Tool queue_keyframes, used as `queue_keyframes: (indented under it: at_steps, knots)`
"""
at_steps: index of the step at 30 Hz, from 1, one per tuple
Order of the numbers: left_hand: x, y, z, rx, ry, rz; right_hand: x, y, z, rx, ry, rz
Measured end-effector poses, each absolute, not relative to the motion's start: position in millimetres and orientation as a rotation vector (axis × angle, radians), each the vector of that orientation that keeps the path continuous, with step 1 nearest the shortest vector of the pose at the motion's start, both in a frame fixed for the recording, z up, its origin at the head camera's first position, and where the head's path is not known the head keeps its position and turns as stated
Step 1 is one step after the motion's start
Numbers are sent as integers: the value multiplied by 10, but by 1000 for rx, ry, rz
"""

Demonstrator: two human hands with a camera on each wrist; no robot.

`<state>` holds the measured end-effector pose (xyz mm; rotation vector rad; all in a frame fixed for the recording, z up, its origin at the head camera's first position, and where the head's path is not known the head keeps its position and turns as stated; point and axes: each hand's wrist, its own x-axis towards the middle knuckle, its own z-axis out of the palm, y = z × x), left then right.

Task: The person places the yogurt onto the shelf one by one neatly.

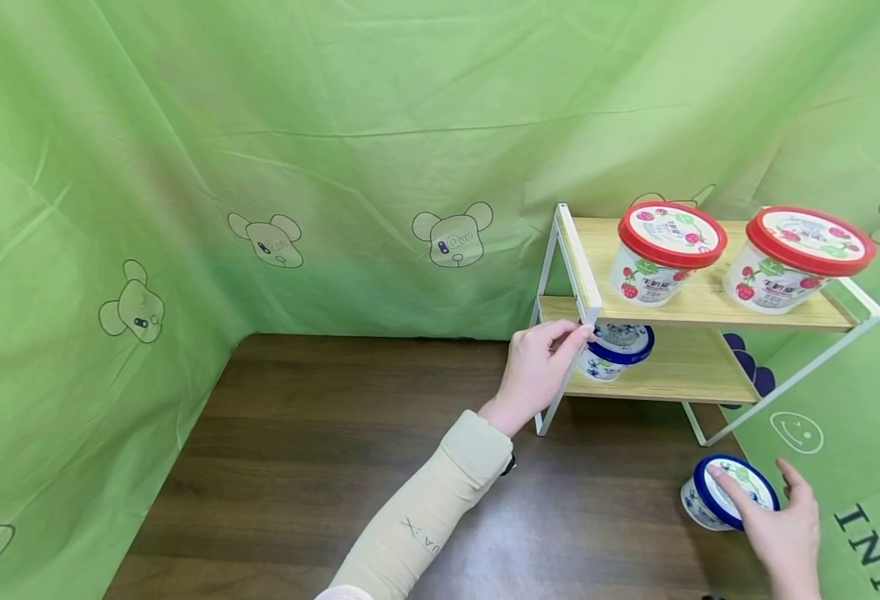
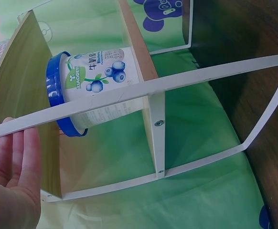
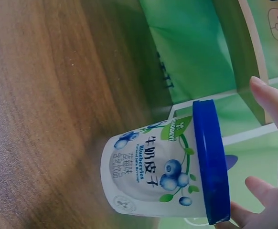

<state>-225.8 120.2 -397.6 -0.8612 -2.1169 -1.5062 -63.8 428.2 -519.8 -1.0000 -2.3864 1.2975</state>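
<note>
My left hand (image 1: 536, 364) pinches the white metal frame (image 1: 578, 267) of a two-tier wooden shelf at its front left upright. In the left wrist view, its fingers (image 2: 16, 157) lie against that frame bar. Beside it, a blue-lidded blueberry tub (image 2: 105, 78) stands on the lower shelf. My right hand (image 1: 783, 525) is spread at another blueberry tub (image 1: 728, 493), upright on the brown table, right of the shelf's foot. The thumb lies over the lid in the head view; the right wrist view shows this blueberry tub (image 3: 153, 167) with the fingers spread around its blue lid.
Two red-lidded tubs with strawberry prints, one on the left (image 1: 665, 254) and one on the right (image 1: 796, 262), stand on the upper board (image 1: 597, 242). A green printed cloth (image 1: 350, 125) hangs behind and at both sides of the brown table (image 1: 297, 458).
</note>
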Motion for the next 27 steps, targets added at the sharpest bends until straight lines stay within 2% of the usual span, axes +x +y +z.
queue_keyframes:
  at_steps: [27]
  knots:
    - [-2252, 1207, -3974, -860, -2106, -1510, -634, 4253, -5361, -1015, -2426, 1321]
